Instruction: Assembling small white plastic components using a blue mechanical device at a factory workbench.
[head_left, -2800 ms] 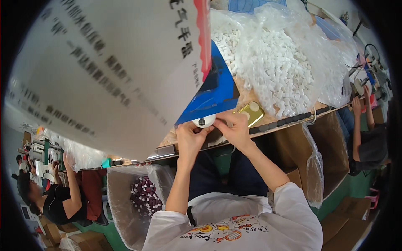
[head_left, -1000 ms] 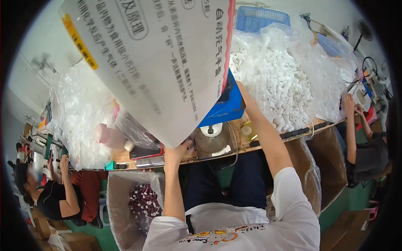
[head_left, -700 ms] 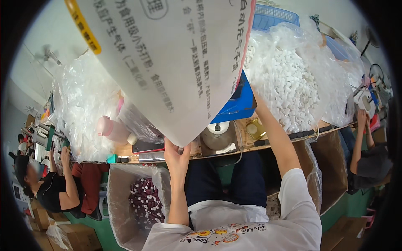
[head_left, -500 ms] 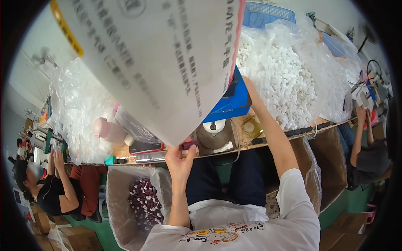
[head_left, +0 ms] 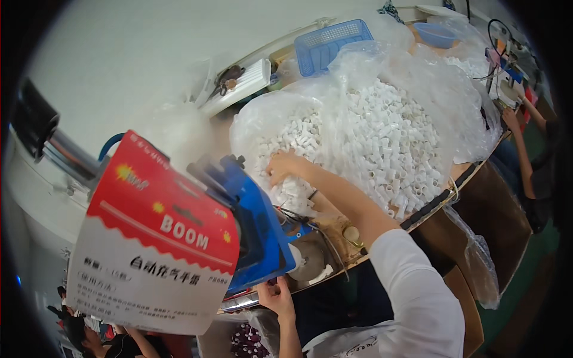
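My right hand (head_left: 285,167) reaches into the nearer heap of small white plastic tube pieces (head_left: 301,132), its fingers curled down among them; what they hold is hidden. My left hand (head_left: 277,298) is below the blue machine (head_left: 262,232), at the bench edge. Its thumb and fingers are pinched on a dark purple piece (head_left: 273,281), mostly hidden. Next to that hand is a round grey metal base (head_left: 309,262) with a white part. A red and white printed card (head_left: 161,238) hangs in front of the machine and hides part of it.
A larger heap of white tube pieces (head_left: 394,149) lies in clear plastic to the right. A blue basket (head_left: 332,46) stands behind. Below the bench edge is a lined bin with purple and white pieces (head_left: 248,341). Other people (head_left: 531,137) work at both sides.
The view has swung and tilted, so the card sits lower left and shows its red top. My right hand, earlier behind the machine, now shows in the white pieces. My left hand keeps its pinch.
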Motion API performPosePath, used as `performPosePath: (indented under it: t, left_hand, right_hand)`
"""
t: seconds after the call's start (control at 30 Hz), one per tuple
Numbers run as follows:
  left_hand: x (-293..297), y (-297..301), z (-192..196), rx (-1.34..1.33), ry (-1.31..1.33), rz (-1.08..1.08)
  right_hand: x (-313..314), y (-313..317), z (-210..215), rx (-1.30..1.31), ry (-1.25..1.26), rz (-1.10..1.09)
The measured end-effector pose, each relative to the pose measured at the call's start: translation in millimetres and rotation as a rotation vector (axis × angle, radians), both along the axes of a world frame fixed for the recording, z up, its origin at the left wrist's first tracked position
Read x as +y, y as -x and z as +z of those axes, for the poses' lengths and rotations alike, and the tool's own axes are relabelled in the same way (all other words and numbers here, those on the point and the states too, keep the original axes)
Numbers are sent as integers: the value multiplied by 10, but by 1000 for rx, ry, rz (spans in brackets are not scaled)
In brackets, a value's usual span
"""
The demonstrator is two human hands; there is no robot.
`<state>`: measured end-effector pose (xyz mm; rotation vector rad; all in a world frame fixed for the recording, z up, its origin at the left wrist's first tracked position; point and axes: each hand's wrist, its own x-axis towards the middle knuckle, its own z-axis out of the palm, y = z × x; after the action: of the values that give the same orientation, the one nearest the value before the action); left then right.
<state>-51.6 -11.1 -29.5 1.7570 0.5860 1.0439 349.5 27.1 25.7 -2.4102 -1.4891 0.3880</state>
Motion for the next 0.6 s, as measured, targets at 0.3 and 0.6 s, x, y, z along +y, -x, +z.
performPosePath:
  t: [0.3,0.6]
  left_hand:
    - [205,-162,-166,42,10,19]
    - [57,-77,100,-82,138,-54]
  right_hand:
    - [-795,89,-72,-117,-350,157]
    - [-1657,580,-302,-436,-632,121]
